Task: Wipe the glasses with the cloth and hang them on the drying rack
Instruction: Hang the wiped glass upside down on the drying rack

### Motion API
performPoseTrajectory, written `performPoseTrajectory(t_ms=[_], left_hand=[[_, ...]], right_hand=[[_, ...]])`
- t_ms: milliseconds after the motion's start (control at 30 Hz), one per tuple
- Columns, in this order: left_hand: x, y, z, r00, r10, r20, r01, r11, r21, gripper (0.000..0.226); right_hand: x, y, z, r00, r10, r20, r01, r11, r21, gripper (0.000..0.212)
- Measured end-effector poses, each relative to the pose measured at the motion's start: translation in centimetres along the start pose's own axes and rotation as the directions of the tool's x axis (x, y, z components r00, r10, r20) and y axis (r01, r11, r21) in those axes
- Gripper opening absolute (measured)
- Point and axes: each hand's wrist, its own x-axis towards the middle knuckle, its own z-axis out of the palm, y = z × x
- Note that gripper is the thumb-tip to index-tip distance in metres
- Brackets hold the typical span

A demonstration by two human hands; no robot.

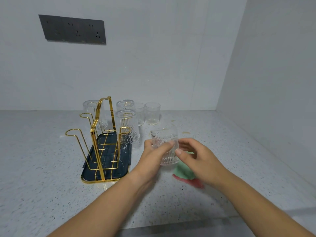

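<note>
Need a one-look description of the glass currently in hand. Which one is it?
Start at the gold wire drying rack on its dark tray, then look right to the green and red cloth on the counter. The held glass hangs just above it, between the left hand and right hand; it alone is tilted and off the counter.

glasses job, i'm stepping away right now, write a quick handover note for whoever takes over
Left hand: holds the ribbed clear glass above the counter.
Right hand: open beside the glass, apparently not gripping it.
Green and red cloth: on the speckled counter, under the right hand.
Done: three glasses hang upside down on the gold wire drying rack.
Left: hang the held glass (wiped or not, unclear); then wipe and hang the two upright glasses behind.
</note>
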Motion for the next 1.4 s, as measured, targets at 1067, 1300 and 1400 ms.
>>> performPoseTrajectory(t_ms=[1067,1300,1400], left_hand=[[0.2,26.0,-6.2,0.897,0.289,0.335,-0.423,0.337,0.841,0.063],[2.0,25.7,-13.3,0.860,0.481,0.171,-0.458,0.581,0.673,0.051],[3.0,25.2,-16.7,0.865,0.495,0.082,-0.432,0.649,0.626,0.058]], right_hand=[[12.9,-19.4,-0.3,0.990,-0.137,0.021,0.121,0.931,0.343,0.063],[18.5,-22.8,5.4,0.982,-0.185,0.022,0.171,0.942,0.289,0.075],[20.2,-23.5,7.8,0.976,-0.207,0.071,0.181,0.946,0.269,0.070]])
